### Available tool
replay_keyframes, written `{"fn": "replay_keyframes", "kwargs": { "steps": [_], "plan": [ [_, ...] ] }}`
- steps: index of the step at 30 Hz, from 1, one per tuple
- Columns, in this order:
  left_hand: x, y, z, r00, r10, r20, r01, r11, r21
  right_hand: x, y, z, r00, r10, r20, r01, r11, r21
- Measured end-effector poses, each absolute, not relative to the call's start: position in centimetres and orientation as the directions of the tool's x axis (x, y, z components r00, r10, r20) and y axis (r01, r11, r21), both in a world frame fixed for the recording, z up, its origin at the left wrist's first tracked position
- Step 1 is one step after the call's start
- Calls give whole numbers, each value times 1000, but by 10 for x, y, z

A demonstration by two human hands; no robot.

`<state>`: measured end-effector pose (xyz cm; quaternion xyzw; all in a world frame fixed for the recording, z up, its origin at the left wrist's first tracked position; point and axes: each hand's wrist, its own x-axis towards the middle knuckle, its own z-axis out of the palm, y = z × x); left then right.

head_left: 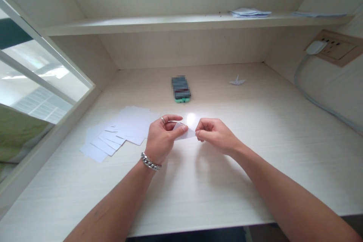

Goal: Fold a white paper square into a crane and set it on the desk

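Observation:
A small folded piece of white paper (184,133) is held up just over the desk between both hands. My left hand (166,132), with a ring and a chain bracelet, grips its left part, the thumb pressed on top. The fingertips of my right hand (212,132) pinch the paper's pointed right end. Left of my left hand lie loose white paper sheets (134,119), spread over one another. A folded paper crane (237,80) sits farther back on the right.
A phone-like dark object with a green edge (181,90), blurred out, lies behind the hands. Folded papers (249,13) rest on the shelf (170,21). A white plug (316,47) sits in the wall socket, its cable (317,104) hanging along the right side. A window stands at left.

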<state>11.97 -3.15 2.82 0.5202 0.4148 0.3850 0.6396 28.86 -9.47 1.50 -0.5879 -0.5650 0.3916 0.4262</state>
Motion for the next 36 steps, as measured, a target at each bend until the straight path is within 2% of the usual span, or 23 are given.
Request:
{"fn": "replay_keyframes", "kwargs": {
  "steps": [6, 11, 15, 21, 25, 29, 36],
  "plan": [
    [113, -21, 27, 248, 963, -104, -188, 153, 970, 298, -93, 15, 104, 994, 18, 213, -5, -977],
    [121, -27, 17, 316, 948, -49, -208, 120, 971, 289, -90, 9, 136, 987, 82, 103, 68, -992],
    [123, -31, 14, 376, 926, -22, -101, 65, 993, 286, -88, 9, 216, 974, 76, 5, 77, -997],
    [124, -34, 18, 489, 872, -8, 169, -86, 982, 287, -88, 7, 158, 983, 94, 120, 75, -990],
    [125, -35, 20, 511, 860, 2, 208, -125, 970, 285, -88, 4, 171, 981, 94, 151, 68, -986],
    [125, -36, 23, 489, 872, 15, 222, -142, 965, 283, -89, 7, 242, 964, 112, 109, 88, -990],
    [123, -35, 25, 490, 871, -32, 179, -64, 982, 290, -87, 14, 362, 928, 88, 2, 94, -996]
  ]
}}
